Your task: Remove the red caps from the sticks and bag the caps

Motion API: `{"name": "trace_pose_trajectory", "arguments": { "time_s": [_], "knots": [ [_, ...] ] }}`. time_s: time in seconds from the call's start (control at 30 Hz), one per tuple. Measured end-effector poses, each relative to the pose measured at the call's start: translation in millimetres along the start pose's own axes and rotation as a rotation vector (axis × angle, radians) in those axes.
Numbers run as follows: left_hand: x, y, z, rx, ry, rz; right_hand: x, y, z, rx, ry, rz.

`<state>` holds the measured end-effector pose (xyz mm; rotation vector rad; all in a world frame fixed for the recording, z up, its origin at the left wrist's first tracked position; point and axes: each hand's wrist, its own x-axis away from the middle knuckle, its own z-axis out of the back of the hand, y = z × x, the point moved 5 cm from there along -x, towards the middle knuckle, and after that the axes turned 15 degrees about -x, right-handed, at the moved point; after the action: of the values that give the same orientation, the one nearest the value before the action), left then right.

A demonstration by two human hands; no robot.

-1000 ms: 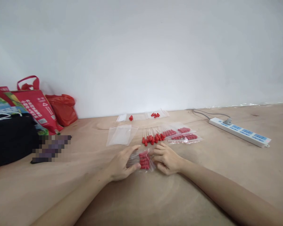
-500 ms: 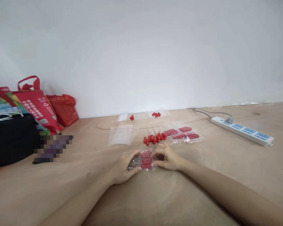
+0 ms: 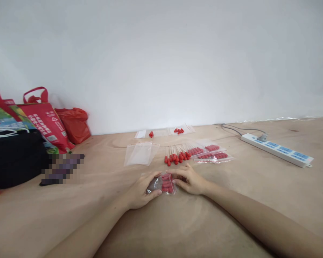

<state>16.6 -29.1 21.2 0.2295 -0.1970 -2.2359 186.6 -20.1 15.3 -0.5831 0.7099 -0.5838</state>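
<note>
A small clear zip bag (image 3: 167, 187) with several red pieces in it lies low in front of me. Around its left end, my left hand (image 3: 142, 191) grips it, thumb on the near side and fingers on the far side. My right hand (image 3: 190, 179) has hold of the right end, its index finger reaching over the bag's far corner and its thumb at the right edge. Just beyond the hands lie several red-tipped sticks (image 3: 176, 157). Filled zip bags (image 3: 214, 156) with red pieces are right of them, and flat clear bags (image 3: 140, 154) are left.
By the wall lie more bags (image 3: 188, 129) and small red pieces (image 3: 179, 131). A power strip (image 3: 277, 148) with a grey cable is at the right. Red shopping bags (image 3: 50, 123), a black bag (image 3: 16, 157) and a blurred dark item (image 3: 61, 170) stand or lie at the left.
My right index finger has moved left over the zip bag's far corner, and the right thumb has drawn up slightly. My left hand keeps its grip. The view has shifted slightly.
</note>
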Motion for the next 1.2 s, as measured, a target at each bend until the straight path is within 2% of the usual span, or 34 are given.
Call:
{"name": "trace_pose_trajectory", "arguments": {
  "time_s": [0.1, 0.2, 0.33, 0.53, 0.67, 0.8, 0.97, 1.2],
  "knots": [
    [0.6, -1.3, -1.0, -0.002, 0.007, 0.003, -3.3, -2.8, -2.0, 0.062, 0.036, 0.073],
    [1.1, -3.4, -2.3, 0.002, 0.004, 0.025, -3.3, -3.3, 3.7, 0.099, 0.172, 0.128],
    [1.0, -4.1, -1.1, 0.014, 0.012, 0.035, 1.5, 3.6, 14.9, 0.064, 0.338, 0.060],
    [2.0, -7.1, -0.4, 0.065, 0.007, 0.032, 6.4, 20.2, 8.9, -0.174, 0.265, -0.170],
    [1.8, -7.6, -1.3, 0.052, 0.016, 0.049, 5.1, 22.5, 2.4, -0.267, 0.197, -0.278],
    [0.5, -8.7, -2.8, 0.030, 0.052, 0.087, -0.7, 14.2, -0.7, -0.248, 0.149, -0.326],
    [-0.2, -9.6, -3.4, 0.043, 0.091, 0.068, -4.5, 3.0, -3.5, -0.228, 0.187, -0.365],
    [-1.1, -10.3, -3.8, 0.064, 0.088, 0.060, -4.5, 5.3, -8.4, -0.413, 0.213, -0.382]
  ]
}}
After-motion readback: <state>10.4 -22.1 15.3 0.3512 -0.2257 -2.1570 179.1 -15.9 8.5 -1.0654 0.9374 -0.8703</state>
